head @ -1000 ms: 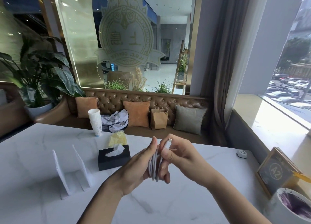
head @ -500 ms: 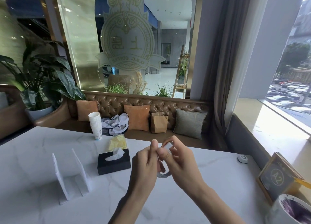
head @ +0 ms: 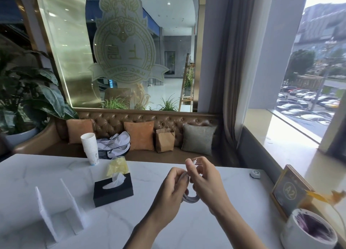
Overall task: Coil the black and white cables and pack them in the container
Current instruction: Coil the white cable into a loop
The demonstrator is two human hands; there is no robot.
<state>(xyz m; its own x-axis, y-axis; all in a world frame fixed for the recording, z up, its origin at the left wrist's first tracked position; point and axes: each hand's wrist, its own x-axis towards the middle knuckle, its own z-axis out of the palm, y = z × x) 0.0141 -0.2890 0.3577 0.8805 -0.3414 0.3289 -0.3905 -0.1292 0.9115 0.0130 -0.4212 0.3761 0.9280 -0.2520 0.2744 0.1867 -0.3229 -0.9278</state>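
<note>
Marble table (head: 56,173), both hands (head: 189,188) pinching looped white cable (head: 191,199)

Daylight floods in from the window (head: 309,102) to the right of the right hand (head: 206,181), blown out at the sill — the marble bench (head: 56,173) gleams softly. Wide-angle bending warps the edges; left of the left hand (head: 168,190), the plant (head: 28,99) sits dim.

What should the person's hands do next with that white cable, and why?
Probably tuck the loose plug end through the loop. The white cable already hangs as a small coil between the left hand and right hand, while its plug tip still sticks out above the right fingers.
</note>
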